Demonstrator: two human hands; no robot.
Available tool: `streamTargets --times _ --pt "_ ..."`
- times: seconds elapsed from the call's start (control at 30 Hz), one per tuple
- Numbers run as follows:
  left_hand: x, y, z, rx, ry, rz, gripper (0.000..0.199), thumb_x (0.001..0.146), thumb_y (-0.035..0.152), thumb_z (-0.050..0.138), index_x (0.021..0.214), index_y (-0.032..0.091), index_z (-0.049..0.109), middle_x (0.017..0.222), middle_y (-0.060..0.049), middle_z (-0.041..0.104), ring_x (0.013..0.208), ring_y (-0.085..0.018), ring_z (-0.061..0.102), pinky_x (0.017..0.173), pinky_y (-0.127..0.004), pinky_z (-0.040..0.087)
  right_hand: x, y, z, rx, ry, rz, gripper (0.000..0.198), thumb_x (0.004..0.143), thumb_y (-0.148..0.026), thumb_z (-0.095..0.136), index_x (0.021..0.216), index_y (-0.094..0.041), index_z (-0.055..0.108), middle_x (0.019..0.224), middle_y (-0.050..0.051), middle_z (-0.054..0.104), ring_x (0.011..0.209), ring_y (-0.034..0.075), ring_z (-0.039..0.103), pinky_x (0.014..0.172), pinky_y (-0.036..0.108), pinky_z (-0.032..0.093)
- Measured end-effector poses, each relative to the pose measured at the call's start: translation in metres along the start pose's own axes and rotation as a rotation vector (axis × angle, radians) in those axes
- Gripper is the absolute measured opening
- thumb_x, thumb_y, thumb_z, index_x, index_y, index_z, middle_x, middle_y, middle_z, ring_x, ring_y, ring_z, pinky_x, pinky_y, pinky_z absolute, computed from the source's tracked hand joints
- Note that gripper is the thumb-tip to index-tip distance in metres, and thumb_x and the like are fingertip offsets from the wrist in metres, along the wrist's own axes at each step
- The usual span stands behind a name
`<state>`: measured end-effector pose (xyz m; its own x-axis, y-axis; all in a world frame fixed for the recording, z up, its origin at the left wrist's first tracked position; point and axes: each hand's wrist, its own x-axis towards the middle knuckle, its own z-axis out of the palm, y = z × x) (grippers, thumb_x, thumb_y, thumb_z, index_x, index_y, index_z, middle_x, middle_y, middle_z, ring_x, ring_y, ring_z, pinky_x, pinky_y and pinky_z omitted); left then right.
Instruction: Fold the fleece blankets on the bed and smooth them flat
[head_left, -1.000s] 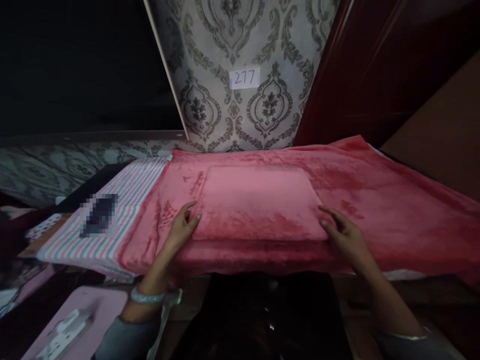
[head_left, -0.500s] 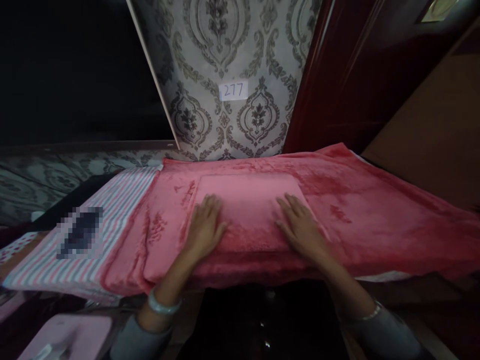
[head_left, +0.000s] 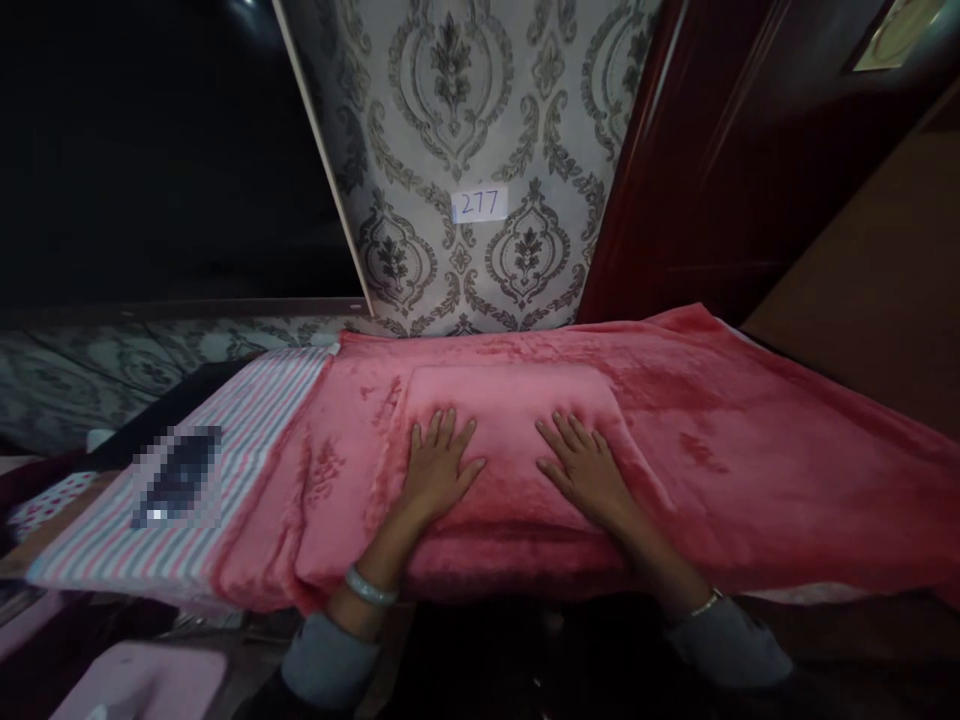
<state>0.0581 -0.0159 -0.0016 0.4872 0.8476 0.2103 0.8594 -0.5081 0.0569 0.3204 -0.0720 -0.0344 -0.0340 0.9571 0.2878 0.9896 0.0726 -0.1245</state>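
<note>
A folded pink plush cloth (head_left: pixel 510 388) lies as a rough rectangle on a larger pink-red plush blanket (head_left: pixel 750 500). My left hand (head_left: pixel 441 465) presses flat on the left part of the folded cloth, fingers spread. On its right part rests my right hand (head_left: pixel 583 468), palm down with the fingers apart. Neither hand grips anything. The fabric dips a little around the fingertips. What lies under the folded cloth is hidden.
At the left, a striped cloth (head_left: pixel 247 420) carries a dark, pixelated object (head_left: pixel 184 475). A dark screen (head_left: pixel 172 160) stands behind it. A paper marked 277 (head_left: pixel 480 204) is on the patterned wall. A pink stool-like surface (head_left: pixel 150 680) sits low at the left.
Both hands have moved inward over the folded cloth and now press flat on it. Its front edge looks more sunken. The camera view has shifted slightly.
</note>
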Motion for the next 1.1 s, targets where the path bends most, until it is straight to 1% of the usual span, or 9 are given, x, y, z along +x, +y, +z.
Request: streamTargets --times 0.1,0.23,0.33,0.43,0.57,0.7,0.87,0.97,1.1 --pt "-0.004 -0.011 -0.004 0.030 -0.023 -0.022 0.063 0.100 0.055 0.036 0.156 0.027 0.035 0.166 -0.010 0.024 0.154 -0.032 0.016 0.122 -0.065 0.012 -0.005 0.013 0.001 -0.016 -0.002 0.040 0.058 0.100 -0.052 0.038 0.153 -0.028 0.043 0.162 0.008 0.032 0.149 0.032 0.028 0.117 0.060 0.026" --pt "-0.015 -0.039 -0.012 0.052 -0.073 -0.172 0.063 0.099 0.054 0.036 0.156 0.027 0.034 0.166 -0.009 0.021 0.154 -0.033 0.015 0.120 -0.067 0.013 -0.018 0.044 0.002 -0.012 -0.026 0.088 0.061 0.099 -0.052 0.036 0.154 -0.025 0.041 0.163 0.009 0.029 0.150 0.031 0.025 0.116 0.059 0.028" --pt "-0.013 -0.056 -0.027 0.030 -0.140 -0.262 0.065 0.098 0.052 0.038 0.156 0.023 0.033 0.166 -0.014 0.019 0.154 -0.037 0.015 0.118 -0.070 0.016 -0.013 0.065 -0.008 0.015 -0.084 0.139 0.059 0.097 -0.053 0.039 0.149 -0.027 0.048 0.160 0.009 0.035 0.148 0.034 0.030 0.113 0.063 0.032" --pt "0.013 -0.055 -0.049 0.030 -0.177 -0.265 0.065 0.098 0.049 0.038 0.154 0.016 0.036 0.166 -0.018 0.016 0.154 -0.037 0.013 0.118 -0.068 0.016 0.018 0.066 -0.032 0.027 -0.089 0.168 0.057 0.097 -0.052 0.040 0.147 -0.025 0.052 0.155 0.012 0.043 0.145 0.035 0.035 0.114 0.062 0.032" --pt "0.075 -0.031 -0.066 0.009 -0.211 -0.143 0.066 0.099 0.046 0.037 0.156 0.014 0.030 0.166 -0.016 0.018 0.155 -0.031 0.013 0.122 -0.060 0.012 0.085 0.033 -0.059 0.011 -0.088 0.129 0.058 0.100 -0.046 0.038 0.153 -0.023 0.042 0.157 0.012 0.041 0.146 0.032 0.034 0.116 0.056 0.028" --pt "0.121 -0.017 -0.042 0.007 -0.208 -0.121 0.064 0.099 0.051 0.036 0.155 0.021 0.033 0.165 -0.013 0.025 0.154 -0.029 0.019 0.122 -0.060 0.013 0.126 0.002 -0.040 -0.026 -0.132 0.142 0.054 0.103 -0.042 0.033 0.153 -0.024 0.041 0.159 0.012 0.037 0.146 0.031 0.031 0.114 0.059 0.027" --pt "0.134 -0.033 0.000 0.014 -0.160 -0.154 0.060 0.101 0.052 0.026 0.153 0.024 0.039 0.161 -0.012 0.037 0.151 -0.032 0.024 0.119 -0.065 0.017 0.137 0.012 0.002 -0.048 -0.105 0.117 0.047 0.104 -0.043 0.033 0.143 -0.024 0.052 0.147 0.011 0.052 0.135 0.028 0.044 0.109 0.056 0.031" --pt "0.138 -0.048 0.006 0.009 -0.139 -0.161 0.058 0.101 0.051 0.026 0.150 0.026 0.042 0.159 -0.010 0.041 0.149 -0.031 0.029 0.119 -0.062 0.020 0.141 0.024 0.009 -0.044 -0.097 0.117 0.045 0.105 -0.043 0.032 0.139 -0.025 0.056 0.143 0.010 0.056 0.130 0.028 0.047 0.107 0.052 0.032" --pt "0.145 -0.070 0.005 -0.012 -0.143 -0.227 0.054 0.102 0.045 0.023 0.146 0.025 0.047 0.154 -0.010 0.047 0.142 -0.029 0.040 0.113 -0.055 0.034 0.143 0.029 0.008 -0.022 -0.071 0.122 0.046 0.106 -0.042 0.029 0.139 -0.025 0.056 0.143 0.010 0.056 0.130 0.027 0.047 0.107 0.050 0.032"
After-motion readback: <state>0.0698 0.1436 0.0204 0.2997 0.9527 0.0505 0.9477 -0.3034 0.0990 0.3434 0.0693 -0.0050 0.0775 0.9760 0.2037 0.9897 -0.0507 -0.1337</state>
